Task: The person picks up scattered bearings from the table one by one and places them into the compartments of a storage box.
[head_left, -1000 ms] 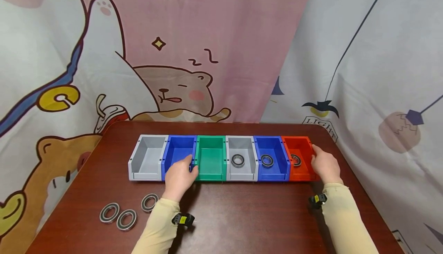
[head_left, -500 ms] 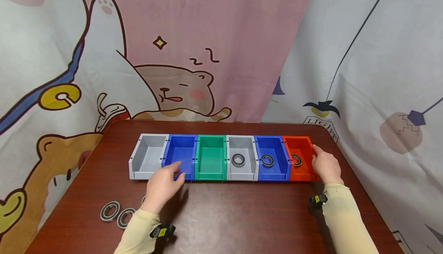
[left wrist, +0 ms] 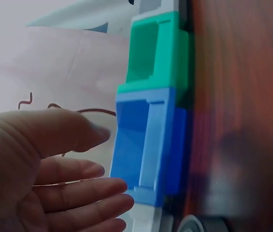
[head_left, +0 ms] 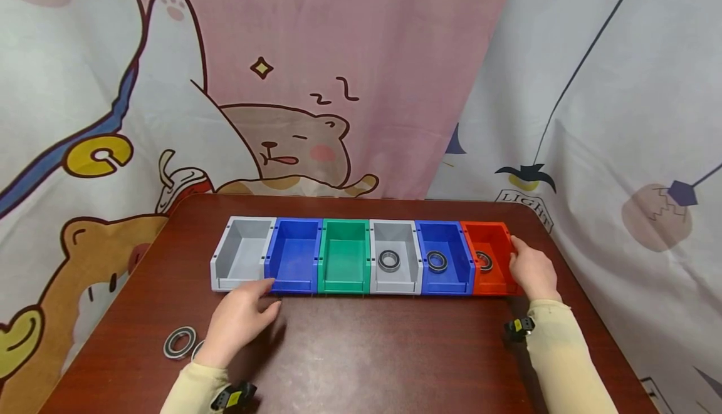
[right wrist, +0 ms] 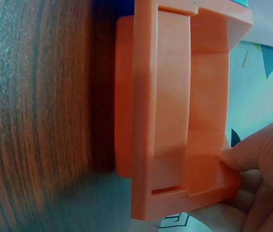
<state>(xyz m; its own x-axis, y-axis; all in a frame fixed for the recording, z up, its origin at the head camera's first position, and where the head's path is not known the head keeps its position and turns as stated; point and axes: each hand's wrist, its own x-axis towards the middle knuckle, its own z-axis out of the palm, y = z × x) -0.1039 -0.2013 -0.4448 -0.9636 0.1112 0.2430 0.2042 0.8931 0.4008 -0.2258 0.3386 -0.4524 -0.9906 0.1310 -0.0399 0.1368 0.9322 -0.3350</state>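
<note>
My left hand [head_left: 239, 321] hovers over the table just in front of the left blue bin [head_left: 294, 248], thumb and fingers spread with nothing between them. The left wrist view shows the fingers [left wrist: 85, 191] extended beside that bin. At the right end of the row, my right hand [head_left: 533, 270] grips the side wall of the red bin [right wrist: 170, 101], thumb on the inner side. Ball bearings lie singly in the right grey bin [head_left: 389, 269], the right blue bin [head_left: 444, 238] and the red bin. On the table, a bearing [head_left: 168, 346] lies near another [head_left: 196, 349], partly covered by my left arm.
The left grey bin [head_left: 246, 252] and the green bin [head_left: 345, 251] hold nothing visible. All the bins stand side by side on the brown table [head_left: 395, 351]. A patterned curtain [head_left: 406, 76] hangs behind the table. One more bearing [left wrist: 190, 223] shows at the left wrist view's bottom edge.
My left hand has drawn out of the left blue bin and moved left and toward me, now covering one table bearing in the head view. The right hand has stayed on the red bin.
</note>
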